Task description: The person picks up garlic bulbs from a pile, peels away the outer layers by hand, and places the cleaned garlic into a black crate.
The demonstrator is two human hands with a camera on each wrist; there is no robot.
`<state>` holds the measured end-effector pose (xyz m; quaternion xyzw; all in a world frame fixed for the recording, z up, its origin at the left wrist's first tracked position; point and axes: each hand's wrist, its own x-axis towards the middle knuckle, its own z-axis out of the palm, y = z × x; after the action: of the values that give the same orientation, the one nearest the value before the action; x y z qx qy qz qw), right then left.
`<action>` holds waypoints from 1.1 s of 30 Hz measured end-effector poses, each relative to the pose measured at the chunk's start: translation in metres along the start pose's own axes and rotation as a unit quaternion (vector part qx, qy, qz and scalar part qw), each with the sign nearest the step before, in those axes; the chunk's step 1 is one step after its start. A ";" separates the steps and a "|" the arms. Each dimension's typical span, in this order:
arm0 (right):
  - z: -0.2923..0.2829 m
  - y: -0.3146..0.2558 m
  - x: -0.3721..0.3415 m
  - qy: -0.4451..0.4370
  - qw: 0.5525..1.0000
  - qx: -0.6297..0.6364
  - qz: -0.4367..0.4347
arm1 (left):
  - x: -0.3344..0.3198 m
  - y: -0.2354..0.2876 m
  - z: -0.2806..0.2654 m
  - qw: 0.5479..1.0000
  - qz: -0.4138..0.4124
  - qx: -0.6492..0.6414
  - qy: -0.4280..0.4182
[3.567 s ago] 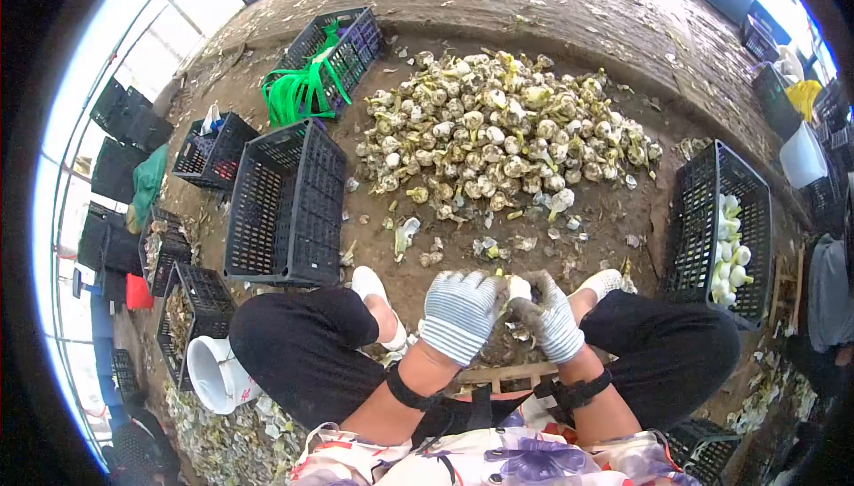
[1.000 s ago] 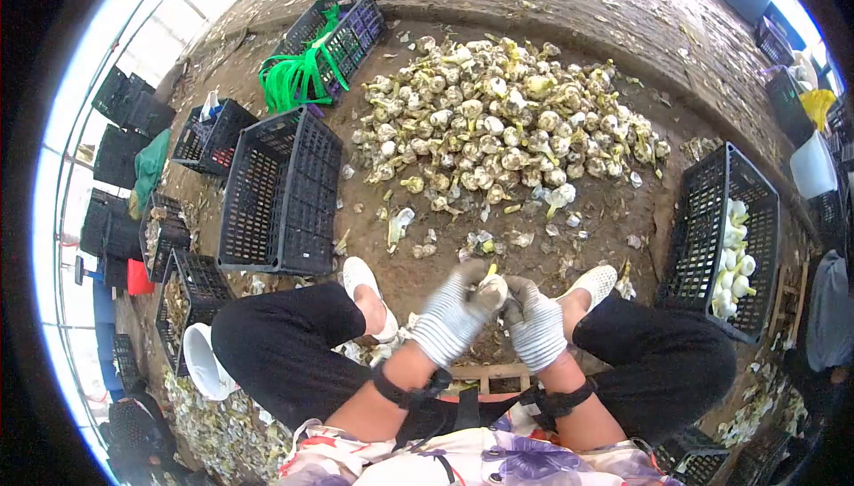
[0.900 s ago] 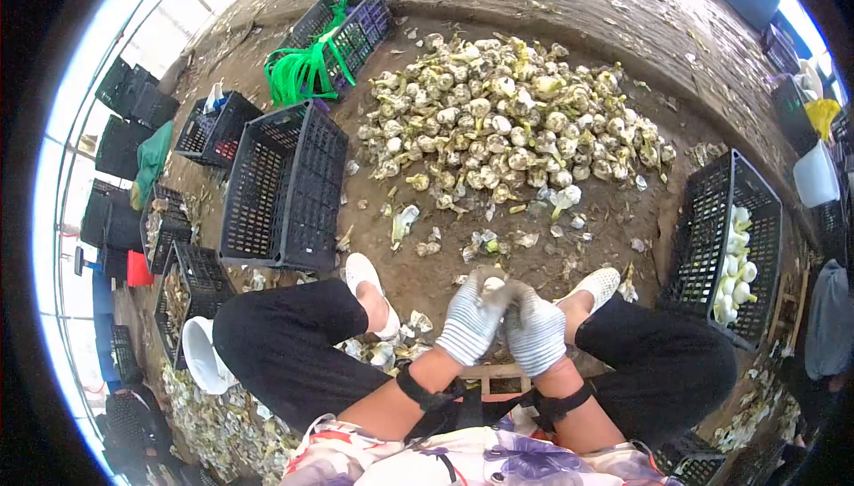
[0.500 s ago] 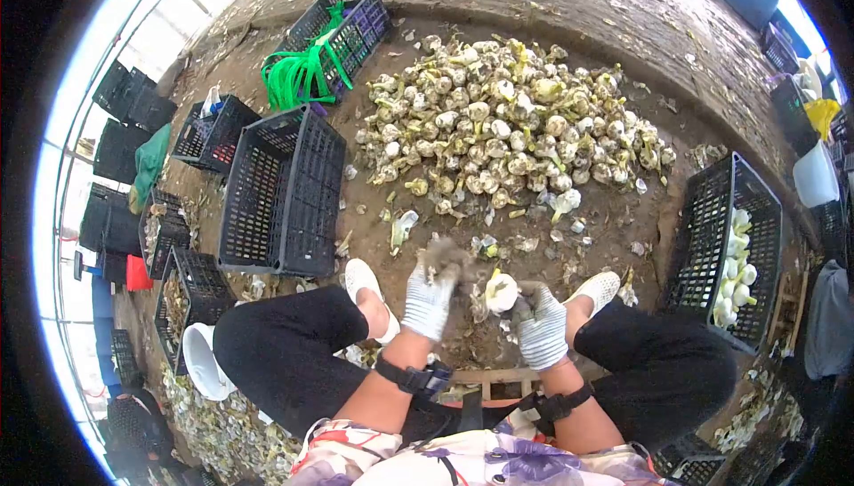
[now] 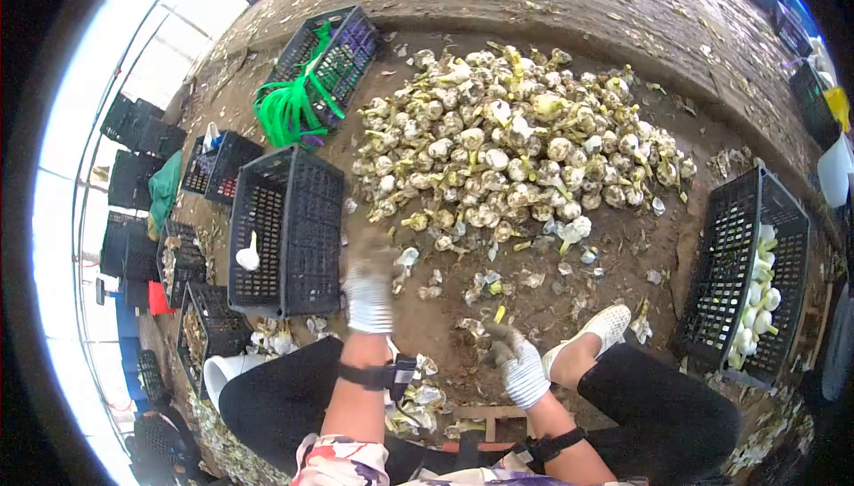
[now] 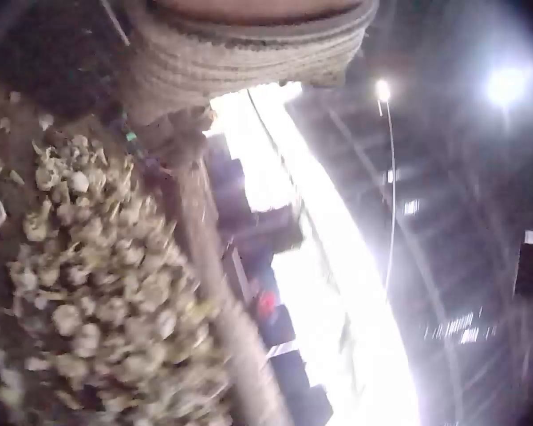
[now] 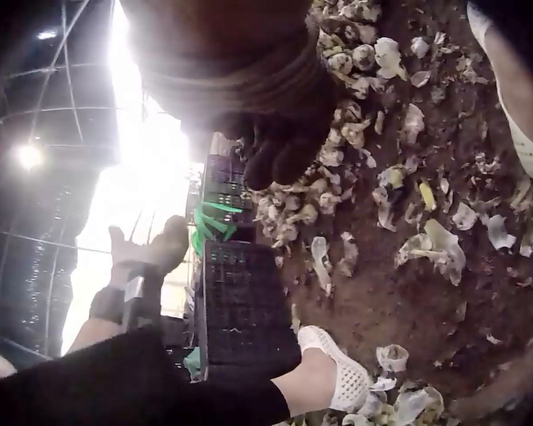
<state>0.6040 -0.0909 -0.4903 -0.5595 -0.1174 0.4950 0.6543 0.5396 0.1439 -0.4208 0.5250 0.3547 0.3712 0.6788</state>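
I see a clean white garlic bulb with a short stem (image 5: pixel 247 257) within the opening of the tall black plastic mesh crate (image 5: pixel 311 230) on the left; I cannot tell whether it rests on anything or is in the air. The left hand (image 5: pixel 369 290), in a grey-and-white striped glove, is blurred beside that crate; in the right wrist view its fingers are spread wide, with nothing in them. The right hand (image 5: pixel 519 370), in a matching glove, is over the brown earth floor (image 5: pixel 414 313), fingers loosely bent, and I see no bulb in it.

I judge the step in hand to be placing the bulb in the crate. To do it well, I'd bring the left hand low over the near rim and open it inside, so the bulb meets the mesh softly; a long drop could bruise it or snap the stem. I'd keep the wrist strap (image 5: pixel 366 375) clear of the rim, and loose skins (image 5: pixel 418 406) out of the crate.

The right hand is well placed, near the mound of soil-stained garlic bulbs (image 5: pixel 520 152). For gripping one there, I'd favour a loose bulb at the mound's near edge, pinched around its body, since pulling from the middle could start a slide.
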 end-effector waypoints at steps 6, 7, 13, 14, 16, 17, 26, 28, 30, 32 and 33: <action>-0.019 -0.021 0.009 0.066 0.996 -0.051 0.038 | 0.064 -0.081 0.145 0.714 0.082 0.647 -0.255; -0.021 -0.023 0.009 0.083 0.994 -0.073 0.012 | 0.077 -0.096 0.159 0.669 0.064 0.682 -0.289; -0.032 -0.029 0.019 0.153 0.985 0.055 0.056 | 0.106 -0.122 0.160 0.684 0.062 0.642 -0.340; -0.033 -0.026 0.020 0.167 0.982 0.071 0.042 | 0.092 -0.112 0.150 0.721 0.070 0.613 -0.314; -0.045 -0.018 0.017 0.199 0.977 0.069 0.041 | 0.051 -0.087 0.131 0.775 0.056 0.558 -0.292; -0.038 -0.027 0.016 0.219 0.967 0.129 0.001 | 0.025 -0.071 0.121 0.788 0.071 0.533 -0.299; -0.009 -0.036 -0.012 0.086 0.987 0.127 0.051 | -0.114 -0.010 0.041 0.834 0.144 0.435 -0.307; -0.002 -0.046 -0.023 0.063 0.992 0.112 0.014 | -0.127 -0.012 0.031 0.845 0.147 0.431 -0.280; -0.001 -0.059 -0.031 0.040 0.997 0.056 0.022 | -0.140 0.003 0.039 0.835 0.155 0.465 -0.252; 0.003 -0.062 -0.038 0.048 0.996 0.057 -0.041 | -0.152 0.014 0.051 0.816 0.198 0.490 -0.236; 0.004 -0.052 -0.034 0.067 0.993 0.091 -0.041 | -0.157 0.014 0.053 0.810 0.216 0.494 -0.233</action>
<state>0.6109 -0.1089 -0.4314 -0.5242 -0.0501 0.4379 0.7287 0.5092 -0.0152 -0.3824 0.9232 0.1990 0.1501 0.2926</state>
